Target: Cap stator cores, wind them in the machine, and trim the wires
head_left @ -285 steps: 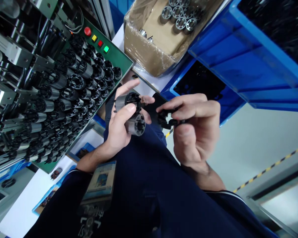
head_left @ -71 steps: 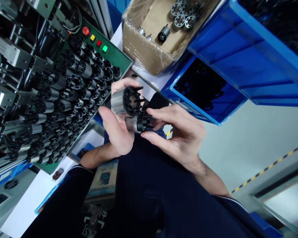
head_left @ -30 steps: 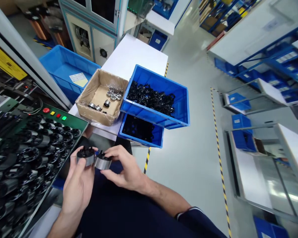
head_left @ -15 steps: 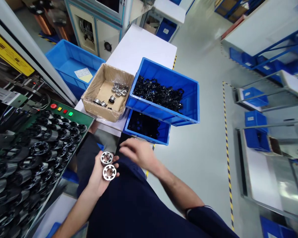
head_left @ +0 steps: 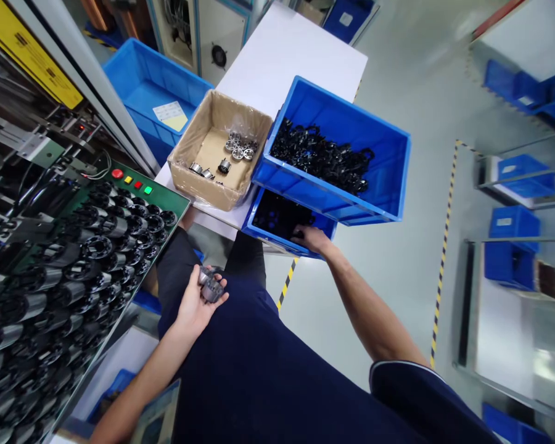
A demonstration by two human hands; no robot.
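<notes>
My left hand (head_left: 198,308) is closed around two metal stator cores (head_left: 211,288), held side by side above my lap; their sides now face up, and dark patches show on them. My right hand (head_left: 313,238) reaches into the lower blue bin (head_left: 292,245), which holds black parts (head_left: 277,216). Its fingers are bent together at the black parts, and what lies between the fingertips is too dark to make out. Above that bin stands a larger blue bin (head_left: 379,160) with a heap of black plastic pieces (head_left: 324,157).
A lined cardboard box (head_left: 203,191) with several stator cores (head_left: 238,147) stands on the white table (head_left: 287,46). At left, a green machine bed (head_left: 178,213) carries rows of stators and coloured buttons. Behind it is another blue bin (head_left: 136,80) with paper inside.
My right hand has moved from beside my left hand into the lower blue bin. The stator cores have turned from face-up to side-up in my left hand. The view has shifted.
</notes>
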